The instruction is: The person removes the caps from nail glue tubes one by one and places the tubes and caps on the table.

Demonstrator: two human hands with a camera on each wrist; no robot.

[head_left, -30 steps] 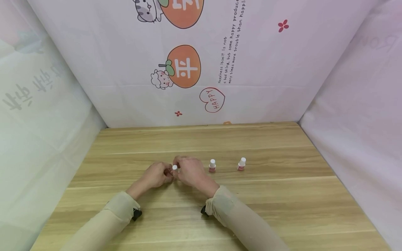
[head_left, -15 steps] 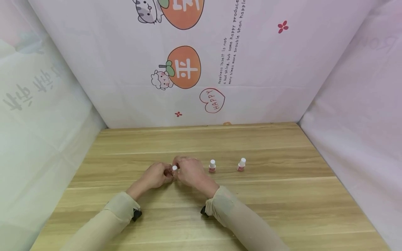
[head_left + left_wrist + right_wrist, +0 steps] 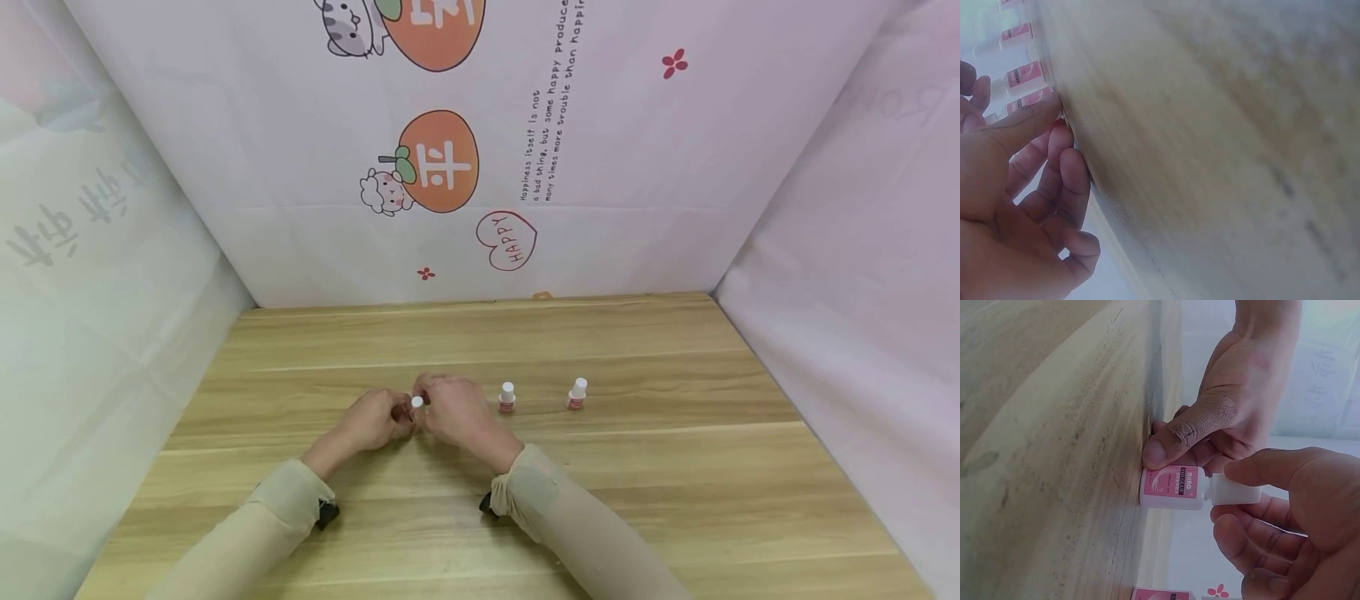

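Note:
In the right wrist view a small white glue bottle (image 3: 1172,487) with a pink label stands on the table. My right hand (image 3: 457,410) pinches its white cap (image 3: 1235,490) between thumb and fingers. From the other side my left hand (image 3: 375,419) grips low at the bottle, its thumb (image 3: 1172,440) against the label side near the base. In the left wrist view that hand's curled fingers (image 3: 1063,175) sit at the table surface. They partly cover a pink-labelled bottle (image 3: 1027,100), with another bottle (image 3: 1025,75) close beyond. How many bottles are between the hands I cannot tell.
Two more capped bottles stand upright to the right of my hands, one nearer (image 3: 507,397) and one farther (image 3: 577,393). The wooden table (image 3: 480,533) is bordered by a printed cloth backdrop (image 3: 600,208) at the back and white cloth (image 3: 112,275) at the sides.

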